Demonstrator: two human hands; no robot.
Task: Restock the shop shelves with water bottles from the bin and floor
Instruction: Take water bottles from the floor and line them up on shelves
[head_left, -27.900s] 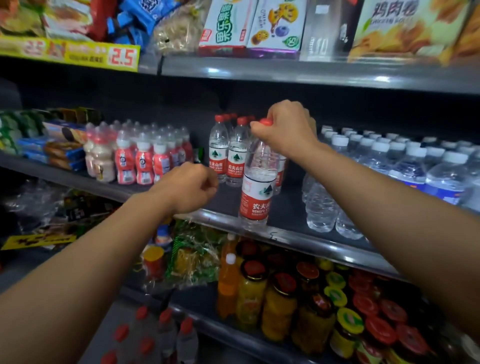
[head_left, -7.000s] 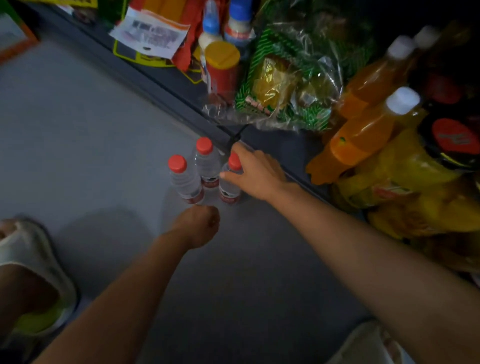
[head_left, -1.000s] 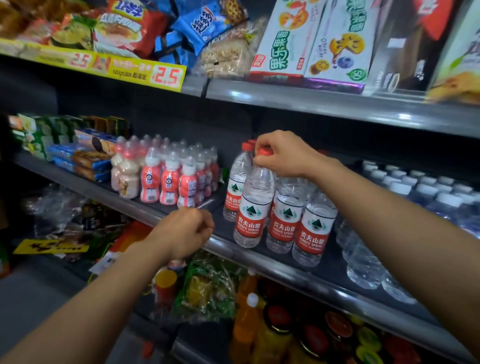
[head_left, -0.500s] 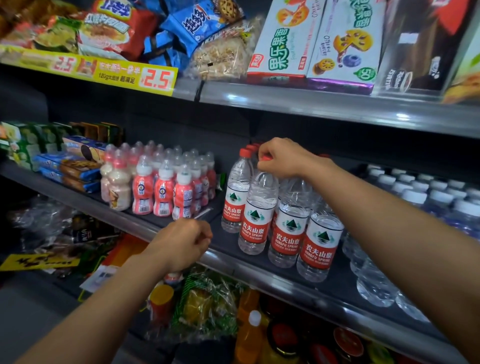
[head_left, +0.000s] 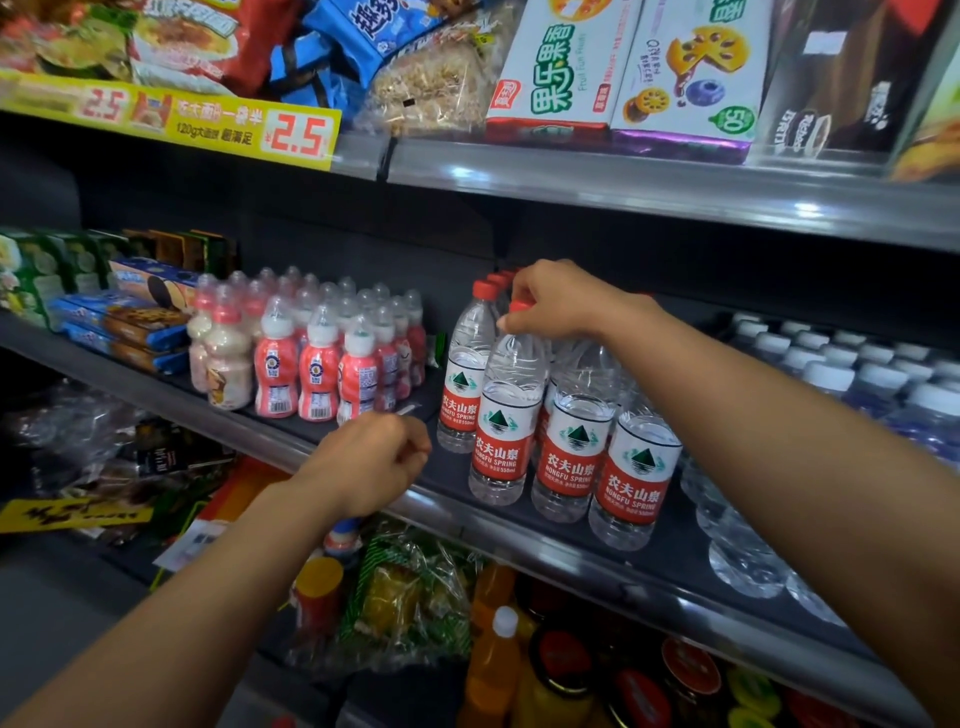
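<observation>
The person is putting a water bottle (head_left: 503, 415) on the middle shelf (head_left: 519, 525). The right hand (head_left: 558, 301) is curled tight around its red cap from above. The bottle stands up straight near the front lip of the shelf. More bottles with red labels (head_left: 602, 441) stand just beside it, at its 3 o'clock. One more stands just behind it, at about 10 o'clock.

The left hand (head_left: 371, 462) is curled up with nothing in it. It hangs in front of the shelf edge, at 8 o'clock from the bottle.

I think this step is almost done. The bottle looks like it is resting on the shelf. Next, the fingers need to let go and lift straight up, so the bottle does not tip. Then it is time to go down for another bottle.

There is not much room. The front lip is close, so a bump could knock the bottle off. The small pink drink bottles (head_left: 311, 358) stand at 9 o'clock, with a dark bare gap between them and the water. The shelf above (head_left: 675, 187) hangs at 12 o'clock, but there is space under it to lift the hand. The white-capped bottles (head_left: 831, 374) fill the far 3 o'clock side.
</observation>
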